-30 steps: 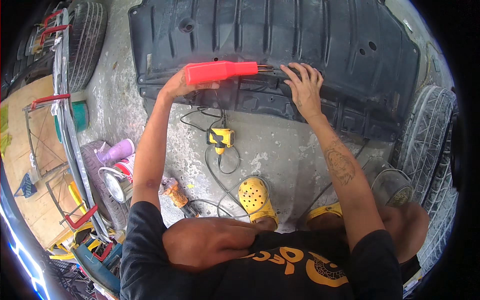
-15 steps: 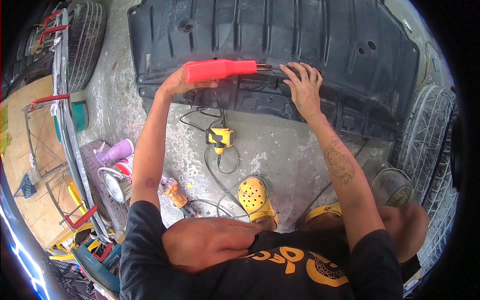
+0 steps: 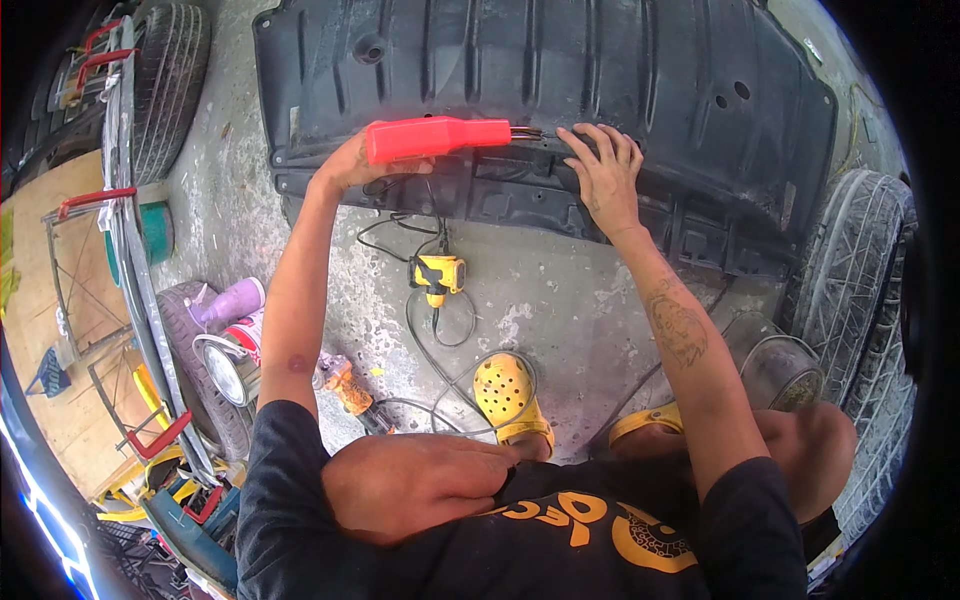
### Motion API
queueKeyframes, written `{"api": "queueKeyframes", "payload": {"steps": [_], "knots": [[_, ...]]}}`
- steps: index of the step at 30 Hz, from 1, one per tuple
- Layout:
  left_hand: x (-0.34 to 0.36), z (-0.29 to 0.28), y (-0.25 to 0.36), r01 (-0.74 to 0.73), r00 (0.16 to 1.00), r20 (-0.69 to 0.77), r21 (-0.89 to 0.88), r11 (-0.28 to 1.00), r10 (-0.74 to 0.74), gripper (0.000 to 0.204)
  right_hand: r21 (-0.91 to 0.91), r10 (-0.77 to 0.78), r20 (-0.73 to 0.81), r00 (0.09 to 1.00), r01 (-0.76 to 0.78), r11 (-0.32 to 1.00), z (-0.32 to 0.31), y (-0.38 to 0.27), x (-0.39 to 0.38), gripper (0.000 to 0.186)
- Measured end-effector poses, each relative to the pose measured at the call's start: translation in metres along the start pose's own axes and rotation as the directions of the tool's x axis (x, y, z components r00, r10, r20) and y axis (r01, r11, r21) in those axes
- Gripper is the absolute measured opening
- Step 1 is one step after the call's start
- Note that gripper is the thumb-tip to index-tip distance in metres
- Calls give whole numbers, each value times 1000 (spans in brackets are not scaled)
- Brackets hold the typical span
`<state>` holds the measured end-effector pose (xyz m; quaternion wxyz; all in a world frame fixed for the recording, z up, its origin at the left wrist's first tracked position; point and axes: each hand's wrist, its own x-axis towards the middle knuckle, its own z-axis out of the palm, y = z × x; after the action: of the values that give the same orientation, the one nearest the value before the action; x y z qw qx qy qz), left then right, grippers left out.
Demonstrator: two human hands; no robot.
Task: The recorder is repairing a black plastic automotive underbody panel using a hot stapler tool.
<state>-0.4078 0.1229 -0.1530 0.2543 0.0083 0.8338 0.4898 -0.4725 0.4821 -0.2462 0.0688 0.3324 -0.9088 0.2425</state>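
Note:
My left hand (image 3: 350,165) is closed around a red hot-stapler gun (image 3: 435,140), with thin metal prongs pointing right. The prong tips are close to or touching a ribbed black plastic car undertray (image 3: 590,60), near its front edge. My right hand (image 3: 608,178) lies on the undertray just right of the prongs, fingers spread and the forefinger nearly at the tips. Whether anything small sits between the prongs and that finger is too small to tell. A dark cable runs down from beneath the gun.
A yellow and black power tool part with a cord (image 3: 438,272) lies on the floor below the undertray. An orange power tool (image 3: 350,395) is nearer me. Tyres (image 3: 845,270) stand right; a purple spray bottle (image 3: 235,303), a can (image 3: 228,368) and a metal rack (image 3: 140,250) are left.
Hardly anything differs. The view has shifted very slightly; both hands, the gun and the undertray keep the same places relative to each other.

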Motion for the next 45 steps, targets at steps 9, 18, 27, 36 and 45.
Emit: {"api": "queueKeyframes", "payload": {"steps": [9, 18, 27, 36, 45], "knots": [[-3, 0, -1, -3, 1000, 7, -137, 991, 4, 31, -11, 3, 7, 1000, -3, 1000, 1, -1, 0, 45], [2, -1, -2, -6, 1000, 7, 27, 1000, 6, 34, -25, 4, 12, 1000, -4, 1000, 2, 2, -1, 45], [2, -1, -1, -18, 1000, 13, 25, 1000, 18, 36, -15, -2, -8, 1000, 2, 1000, 1, 1, -1, 46], [1, 0, -6, -13, 1000, 18, -42, 999, 13, 32, -12, -3, -6, 1000, 3, 1000, 2, 0, 0, 45], [2, 0, 2, 33, 999, 19, 29, 999, -34, 33, -18, 3, 1, 1000, -3, 1000, 0, 0, -1, 45]]}}
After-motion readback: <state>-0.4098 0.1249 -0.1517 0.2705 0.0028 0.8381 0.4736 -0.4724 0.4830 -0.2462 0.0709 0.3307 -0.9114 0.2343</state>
